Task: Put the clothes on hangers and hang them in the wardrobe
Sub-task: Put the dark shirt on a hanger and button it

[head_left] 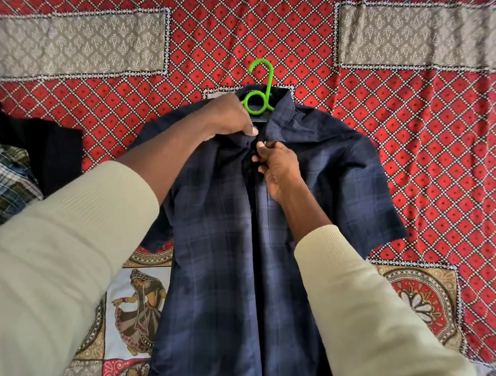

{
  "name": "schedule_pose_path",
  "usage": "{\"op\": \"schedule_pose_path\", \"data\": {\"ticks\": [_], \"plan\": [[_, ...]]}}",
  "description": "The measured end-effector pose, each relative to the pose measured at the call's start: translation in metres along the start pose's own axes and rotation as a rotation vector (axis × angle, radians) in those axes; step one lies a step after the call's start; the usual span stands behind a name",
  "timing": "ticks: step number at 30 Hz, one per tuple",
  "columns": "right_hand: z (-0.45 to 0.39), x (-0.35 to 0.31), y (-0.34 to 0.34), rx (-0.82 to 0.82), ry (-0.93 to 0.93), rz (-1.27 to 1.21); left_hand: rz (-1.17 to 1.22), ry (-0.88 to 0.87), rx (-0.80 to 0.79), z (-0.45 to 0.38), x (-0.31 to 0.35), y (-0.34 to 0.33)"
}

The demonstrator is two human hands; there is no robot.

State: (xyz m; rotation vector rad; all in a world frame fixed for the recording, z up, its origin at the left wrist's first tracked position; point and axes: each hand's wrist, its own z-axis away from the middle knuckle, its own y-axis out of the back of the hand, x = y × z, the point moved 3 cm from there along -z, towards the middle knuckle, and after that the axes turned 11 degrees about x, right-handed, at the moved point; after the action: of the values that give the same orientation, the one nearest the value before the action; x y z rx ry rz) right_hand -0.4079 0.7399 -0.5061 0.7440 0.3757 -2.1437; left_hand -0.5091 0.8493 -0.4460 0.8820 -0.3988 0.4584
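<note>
At the collar, both hands meet: left hand (231, 116) grips the left collar edge of the navy check shirt (236, 246), right hand (275, 163) pinches the placket just below, apparently at the top button. Just beyond the fingers, the green hanger (259, 85) hook pokes out of the neck opening; its arms are hidden inside. Shirt lies flat on the red patterned bedspread (422, 142). More clothes (1, 174) lie well left of the grip. Risk: lifting with the placket unfastened may let a shoulder slide off the hanger.
</note>
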Motion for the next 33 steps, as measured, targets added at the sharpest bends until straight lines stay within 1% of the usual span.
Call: {"op": "schedule_pose_path", "data": {"ticks": [3,4,8,11,15,16,18,21,23,26,29,33], "plan": [[0.002,-0.001,-0.001,0.002,-0.013,-0.049,0.079,0.001,-0.073,0.011,-0.004,-0.005],[0.002,-0.001,-0.001,-0.001,-0.018,-0.081,0.097,-0.005,-0.055,0.011,-0.008,-0.007],[0.004,-0.001,0.0,-0.011,-0.037,-0.204,0.137,-0.083,0.107,0.015,-0.019,-0.013],[0.005,0.0,0.0,-0.018,-0.051,-0.257,0.08,-0.135,0.145,0.019,-0.017,-0.019],[0.004,0.002,0.0,0.001,-0.109,-0.363,-0.037,-0.065,0.2,0.018,-0.02,-0.025],[0.003,0.003,-0.001,0.007,-0.115,-0.38,-0.045,-0.036,0.201,0.017,-0.021,-0.025],[0.003,0.003,-0.002,0.012,-0.109,-0.398,0.014,0.031,0.172,0.012,-0.025,-0.027],[0.005,0.002,-0.004,0.015,-0.095,-0.392,0.061,0.082,0.121,0.004,-0.03,-0.031],[0.006,0.001,-0.004,0.016,-0.085,-0.335,0.091,0.089,0.114,0.003,-0.031,-0.033],[0.009,0.0,-0.004,0.017,-0.078,-0.288,0.115,0.101,0.141,0.006,-0.031,-0.036],[0.011,-0.002,-0.005,0.016,-0.076,-0.284,0.117,0.117,0.202,0.008,-0.032,-0.04],[0.01,-0.004,-0.004,0.023,-0.08,-0.214,0.129,0.095,0.24,0.021,-0.025,-0.036]]}}
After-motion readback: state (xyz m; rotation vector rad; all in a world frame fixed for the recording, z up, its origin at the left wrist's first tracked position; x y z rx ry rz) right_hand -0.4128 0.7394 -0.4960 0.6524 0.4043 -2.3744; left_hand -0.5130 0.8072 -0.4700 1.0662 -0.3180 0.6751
